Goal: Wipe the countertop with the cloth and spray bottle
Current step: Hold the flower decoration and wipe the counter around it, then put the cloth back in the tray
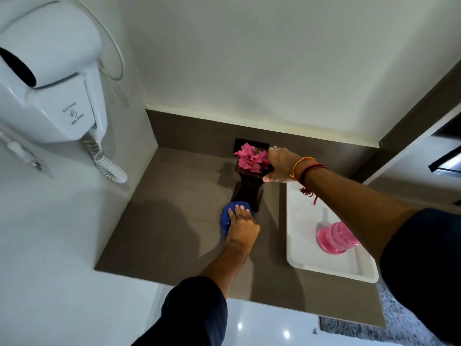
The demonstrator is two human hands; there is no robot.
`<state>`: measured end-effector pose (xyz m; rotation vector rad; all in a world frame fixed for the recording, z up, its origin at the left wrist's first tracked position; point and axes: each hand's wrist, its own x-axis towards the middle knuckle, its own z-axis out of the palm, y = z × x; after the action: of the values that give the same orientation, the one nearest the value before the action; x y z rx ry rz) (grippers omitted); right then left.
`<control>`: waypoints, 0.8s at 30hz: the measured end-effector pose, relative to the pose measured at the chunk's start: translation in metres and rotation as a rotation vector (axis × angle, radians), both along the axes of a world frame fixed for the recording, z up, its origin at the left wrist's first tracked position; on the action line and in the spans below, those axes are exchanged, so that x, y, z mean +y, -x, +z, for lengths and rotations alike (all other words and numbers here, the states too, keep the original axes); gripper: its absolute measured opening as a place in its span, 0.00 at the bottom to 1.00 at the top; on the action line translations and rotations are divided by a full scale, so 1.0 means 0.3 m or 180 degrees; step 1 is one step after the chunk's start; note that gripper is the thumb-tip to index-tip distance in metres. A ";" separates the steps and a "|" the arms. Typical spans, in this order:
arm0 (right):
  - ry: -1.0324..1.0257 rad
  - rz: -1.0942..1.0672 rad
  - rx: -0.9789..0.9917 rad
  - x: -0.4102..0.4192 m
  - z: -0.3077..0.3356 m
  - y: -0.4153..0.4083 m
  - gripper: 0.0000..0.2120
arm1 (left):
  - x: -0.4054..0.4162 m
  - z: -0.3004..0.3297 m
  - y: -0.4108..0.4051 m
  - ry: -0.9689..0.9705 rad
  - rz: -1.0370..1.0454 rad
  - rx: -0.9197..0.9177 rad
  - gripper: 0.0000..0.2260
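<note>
My left hand (241, 224) presses a bunched blue cloth (227, 216) onto the grey-brown countertop (164, 221), right at the foot of a dark vase. My right hand (280, 166) grips the rim of that dark vase (249, 188), which holds pink flowers (250, 158); the vase looks tilted or lifted off the counter. The pink spray bottle (335, 237) stands on a white tray (331, 270) to the right, partly behind my right forearm. Its top is hidden.
A white wall-hung hair dryer (50, 78) with a coiled cord (109, 168) juts out on the left wall. White walls close the counter at the back and left. A dark ledge (411, 121) runs along the right. White floor lies below the counter's front edge.
</note>
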<state>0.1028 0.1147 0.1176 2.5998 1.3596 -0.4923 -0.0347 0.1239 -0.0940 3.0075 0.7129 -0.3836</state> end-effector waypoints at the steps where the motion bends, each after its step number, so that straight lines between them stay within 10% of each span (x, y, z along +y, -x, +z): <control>1: 0.0000 -0.0040 0.0027 0.001 -0.001 0.000 0.35 | 0.019 0.022 0.004 -0.0062 -0.0219 0.0169 0.22; 7: -0.0776 -0.0740 0.0938 -0.088 -0.017 0.005 0.48 | 0.013 0.141 0.113 0.0703 0.0090 -0.0272 0.18; 12: -0.2253 -0.2374 0.1522 -0.379 -0.222 0.132 0.30 | -0.092 0.213 0.186 0.1208 0.0654 -0.1596 0.22; 17: -0.2650 -0.3465 0.3969 -0.513 -0.332 0.201 0.22 | -0.272 0.279 0.122 0.1330 -0.0309 -0.1875 0.27; 24: -0.3205 -0.3976 0.3542 -0.680 -0.405 0.141 0.11 | -0.328 0.257 0.052 0.3757 0.1070 -0.2495 0.21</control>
<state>0.0606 -0.0893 -0.0039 3.9705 -0.5590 -2.0409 -0.0504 0.0256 -0.0170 1.6531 0.5672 0.3034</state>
